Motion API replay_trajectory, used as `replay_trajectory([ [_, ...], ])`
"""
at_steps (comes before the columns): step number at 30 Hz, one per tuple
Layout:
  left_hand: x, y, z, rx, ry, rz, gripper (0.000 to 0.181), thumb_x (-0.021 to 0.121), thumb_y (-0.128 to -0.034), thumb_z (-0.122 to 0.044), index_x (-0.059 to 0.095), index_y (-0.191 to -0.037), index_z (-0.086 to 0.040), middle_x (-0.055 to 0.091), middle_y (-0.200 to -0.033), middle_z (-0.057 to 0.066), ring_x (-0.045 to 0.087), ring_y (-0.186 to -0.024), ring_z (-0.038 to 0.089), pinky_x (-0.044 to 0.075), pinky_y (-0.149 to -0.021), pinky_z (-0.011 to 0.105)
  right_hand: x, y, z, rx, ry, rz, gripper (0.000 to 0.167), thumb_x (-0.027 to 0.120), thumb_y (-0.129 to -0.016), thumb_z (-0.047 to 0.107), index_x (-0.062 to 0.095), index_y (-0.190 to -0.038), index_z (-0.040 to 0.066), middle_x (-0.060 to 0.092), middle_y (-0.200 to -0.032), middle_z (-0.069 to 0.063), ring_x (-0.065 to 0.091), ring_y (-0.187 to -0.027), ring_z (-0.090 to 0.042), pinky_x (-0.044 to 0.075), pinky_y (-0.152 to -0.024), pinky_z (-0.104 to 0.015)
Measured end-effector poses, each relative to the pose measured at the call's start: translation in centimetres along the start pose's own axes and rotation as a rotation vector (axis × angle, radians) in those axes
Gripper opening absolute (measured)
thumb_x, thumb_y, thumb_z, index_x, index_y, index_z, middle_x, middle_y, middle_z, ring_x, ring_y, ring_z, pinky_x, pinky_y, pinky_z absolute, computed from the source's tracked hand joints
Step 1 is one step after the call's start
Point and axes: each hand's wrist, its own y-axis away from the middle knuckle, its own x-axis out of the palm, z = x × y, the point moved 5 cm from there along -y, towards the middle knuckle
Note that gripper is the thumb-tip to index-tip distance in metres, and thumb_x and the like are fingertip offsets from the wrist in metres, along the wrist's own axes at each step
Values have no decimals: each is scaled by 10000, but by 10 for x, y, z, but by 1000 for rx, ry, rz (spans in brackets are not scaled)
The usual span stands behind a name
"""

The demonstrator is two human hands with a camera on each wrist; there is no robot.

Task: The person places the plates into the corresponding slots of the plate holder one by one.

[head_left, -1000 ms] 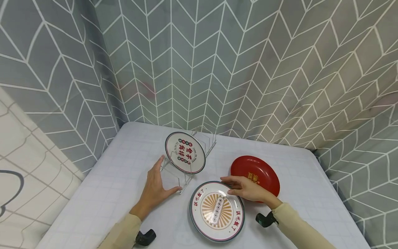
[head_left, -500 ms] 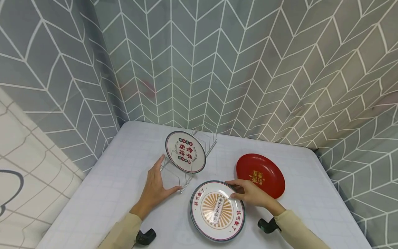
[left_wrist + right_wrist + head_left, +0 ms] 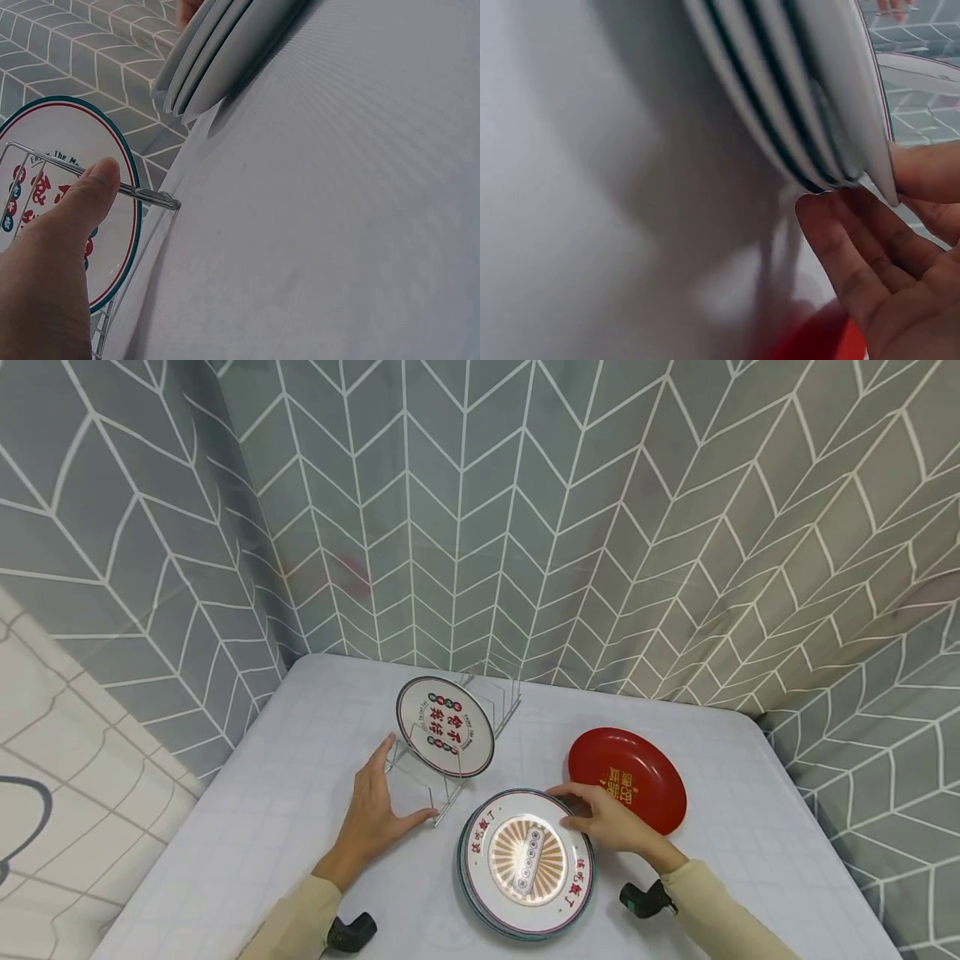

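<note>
My left hand holds the near end of a wire plate rack, its thumb on a bar and its fingers at the far side. A white plate with a dark rim and red lettering stands tilted in the rack. To the right, a patterned white plate tops a stack of plates. My right hand pinches this top plate by its far right edge, thumb on the upper face and fingers below. In the right wrist view that edge is raised apart from the green-rimmed plates beneath.
A red oval plate with gold lettering lies behind and right of my right hand. White cloth covers the table. A grey patterned curtain hangs behind its far edge. Black wrist devices show below both hands.
The red plate shifts right, then my right hand takes the top plate's edge and lifts it slightly off the stack. My left hand stays at the rack.
</note>
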Motion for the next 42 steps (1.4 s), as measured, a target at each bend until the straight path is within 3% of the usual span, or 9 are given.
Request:
replay_trajectory([
  [4,1,0,0,4,-7,-4,1357,949,-507,-440,187,-1524,37,325,-1553,208,369,-1371,351,315,-1097,451,-16,1,5,-15,-61,-52,407,674,-911,119,593,-1307,80,639,-1272,-95,562,-1217,-333,488,-1035,-455],
  [10,1,0,1,3,-5,-4,1355,950,-508,-431,186,-1523,37,336,-1542,222,369,-1368,351,312,-1092,448,-36,4,8,-1,-190,-66,398,608,-959,138,555,-1352,100,607,-1318,-122,476,-1321,-400,466,-1070,-436],
  [13,0,0,0,-2,-1,1,1350,949,-512,-428,185,-1524,36,333,-1545,217,368,-1367,350,310,-1092,443,-36,7,5,65,-315,5,435,581,-980,184,505,-1405,131,582,-1325,-127,541,-1215,-340,552,-955,-391],
  [16,0,0,0,-5,-3,4,1347,947,-516,-428,183,-1523,35,323,-1553,205,368,-1366,348,308,-1094,436,-31,10,0,128,-532,108,464,537,-1003,187,435,-1454,162,572,-1311,-102,587,-1110,-254,589,-866,-351],
  [20,0,0,0,-7,-6,7,1345,946,-519,-430,182,-1525,33,314,-1560,196,365,-1369,346,307,-1097,430,-24,16,-4,144,-785,241,460,480,-1016,112,413,-1459,215,599,-1284,-42,633,-1095,-222,572,-912,-366],
  [23,0,0,-1,-16,-9,12,1346,945,-521,-435,179,-1528,25,308,-1567,183,363,-1372,340,307,-1099,425,-21,20,-5,90,-869,320,511,448,-1003,35,400,-1473,230,582,-1316,-33,621,-1131,-207,554,-948,-372],
  [27,0,0,-1,-24,-12,16,1345,944,-523,-436,177,-1531,17,305,-1572,173,361,-1375,335,311,-1098,429,-27,24,-1,-38,-876,366,604,415,-974,-41,338,-1523,200,490,-1426,-10,546,-1217,-180,537,-979,-363],
  [32,-1,-1,0,-27,-7,13,1346,946,-523,-431,175,-1533,10,304,-1573,169,358,-1378,335,318,-1097,447,-45,26,9,-156,-788,300,631,454,-953,-68,310,-1533,133,444,-1478,-6,505,-1253,-151,550,-954,-334],
  [42,1,0,1,-14,3,12,1352,952,-518,-421,172,-1534,13,313,-1564,191,356,-1382,336,321,-1094,460,-62,30,20,-191,-661,221,622,465,-954,-87,320,-1525,110,527,-1411,6,589,-1183,-185,577,-903,-352],
])
